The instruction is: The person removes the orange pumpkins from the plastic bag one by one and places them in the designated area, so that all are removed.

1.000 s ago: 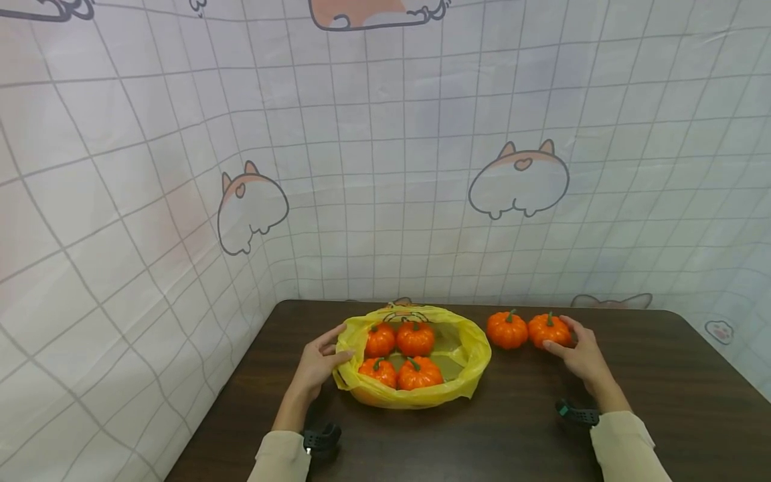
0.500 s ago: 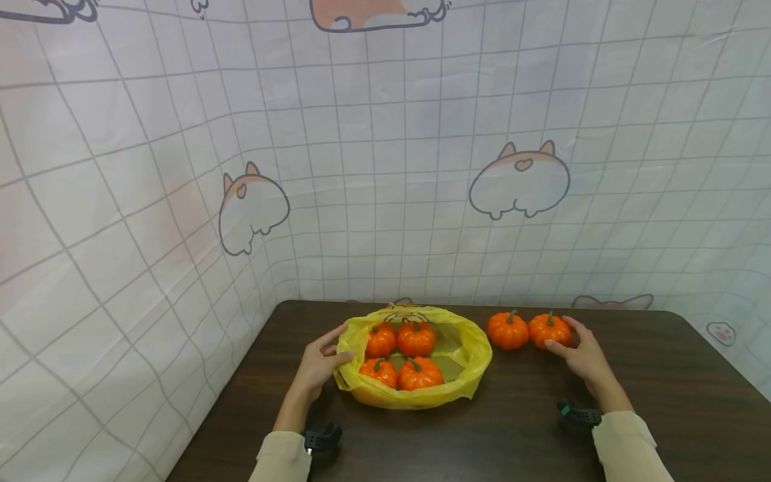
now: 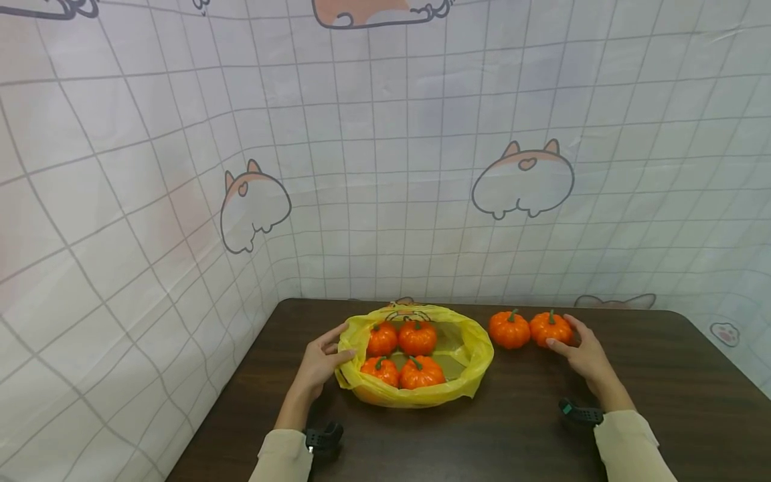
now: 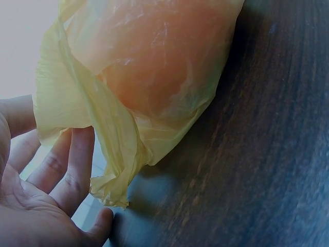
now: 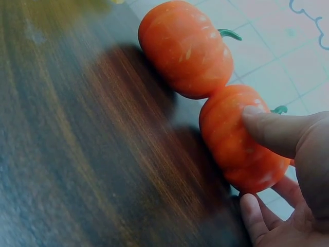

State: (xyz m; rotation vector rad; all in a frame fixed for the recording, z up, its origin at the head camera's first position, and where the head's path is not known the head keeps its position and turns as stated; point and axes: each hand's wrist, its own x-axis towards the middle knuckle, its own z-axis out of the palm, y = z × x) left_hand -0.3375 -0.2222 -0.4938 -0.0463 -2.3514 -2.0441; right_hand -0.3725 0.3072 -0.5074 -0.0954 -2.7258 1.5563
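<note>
A yellow plastic bag lies with its mouth spread wide, and several orange toy pumpkins sit inside it. My left hand holds the bag's left rim, thumb over the edge and fingers on the outside. In the left wrist view, an orange shape shows through the thin bag wall. At the right, my right hand grips a small pumpkin with a green stem, thumb on its near side and fingers around its far side. A second pumpkin touches it on the left and stands on the table.
The dark wood-grain table carries everything. A white gridded cloth with cartoon animals hangs behind it and along the left. Black straps are on both wrists.
</note>
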